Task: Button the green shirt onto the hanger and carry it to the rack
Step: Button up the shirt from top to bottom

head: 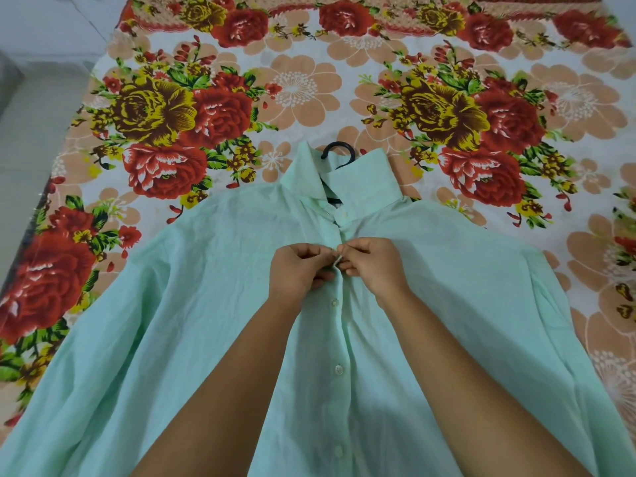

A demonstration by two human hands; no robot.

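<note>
A pale green shirt (192,304) lies spread face up on a flowered bedsheet (296,84), sleeves out to both sides. A black hanger (339,150) is inside it; only its hook shows above the collar. My left hand (298,266) and my right hand (373,261) meet at the front placket a little below the collar. Each pinches an edge of the placket at a button there. Several white buttons run down the placket below my hands, and one sits just under the collar.
The bedsheet covers a bed that fills most of the view. A pale floor (38,108) runs along the bed's left edge. No rack is in view.
</note>
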